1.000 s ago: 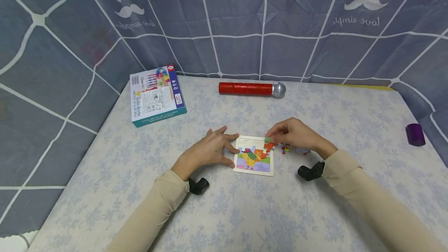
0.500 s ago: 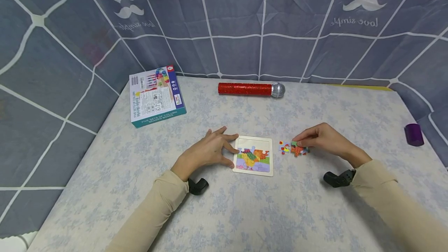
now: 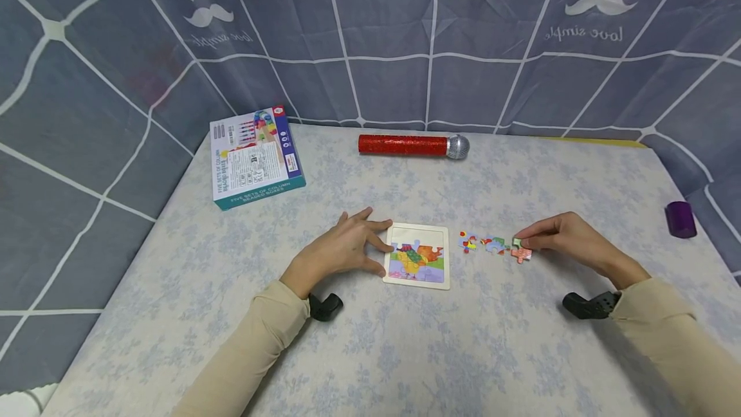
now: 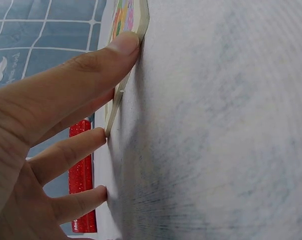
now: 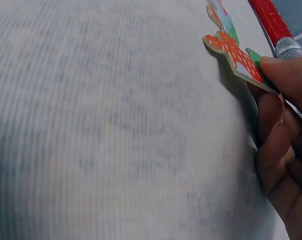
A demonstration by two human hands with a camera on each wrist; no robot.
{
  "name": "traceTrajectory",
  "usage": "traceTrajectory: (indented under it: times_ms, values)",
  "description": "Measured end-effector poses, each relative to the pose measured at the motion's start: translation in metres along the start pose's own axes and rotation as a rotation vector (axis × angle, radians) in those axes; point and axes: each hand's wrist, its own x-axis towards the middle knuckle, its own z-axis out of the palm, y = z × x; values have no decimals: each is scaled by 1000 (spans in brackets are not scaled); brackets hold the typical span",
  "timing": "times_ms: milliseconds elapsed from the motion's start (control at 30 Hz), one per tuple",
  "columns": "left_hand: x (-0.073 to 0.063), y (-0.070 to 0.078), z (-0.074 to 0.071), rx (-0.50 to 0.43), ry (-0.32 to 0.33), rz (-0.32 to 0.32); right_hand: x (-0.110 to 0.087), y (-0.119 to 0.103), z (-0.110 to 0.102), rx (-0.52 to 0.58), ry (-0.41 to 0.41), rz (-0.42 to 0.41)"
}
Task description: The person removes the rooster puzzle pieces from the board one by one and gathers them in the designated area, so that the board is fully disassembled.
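Observation:
A small square puzzle board (image 3: 419, 235) with a pale frame lies in the middle of the table, its lower part filled with a colourful bird picture and its upper strip bare. My left hand (image 3: 341, 248) rests at its left edge with fingers spread; in the left wrist view the thumb (image 4: 124, 44) touches the frame. To the right of the board, my right hand (image 3: 573, 244) pinches an orange and green puzzle piece (image 5: 235, 57) between thumb and fingers, tilted at the tabletop. Two loose puzzle pieces, one with red and yellow (image 3: 468, 242) and one bluish (image 3: 495, 245), lie between.
A red glittery microphone (image 3: 405, 145) lies behind the board. A boxed bead set (image 3: 255, 159) stands at the back left. Far right is a purple cylinder (image 3: 680, 219). A grey patterned curtain (image 3: 388, 31) hangs along the table's back and sides.
My right hand has carried the orange puzzle piece from the board's upper right corner out to the right, past the loose pieces. The left hand has stayed at the board's edge.

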Motion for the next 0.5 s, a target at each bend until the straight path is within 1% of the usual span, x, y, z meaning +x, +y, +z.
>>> traceTrajectory:
  times_ms: [133,300,500]
  values:
    - [0,-1,0,3,4,1,0,1,-1,-12,3,-22]
    - [-1,-2,1,-3,7,-1,1,-3,1,-49,33,-40]
    - [0,-2,2,-2,6,-3,-1,-10,3,-123,72,-11]
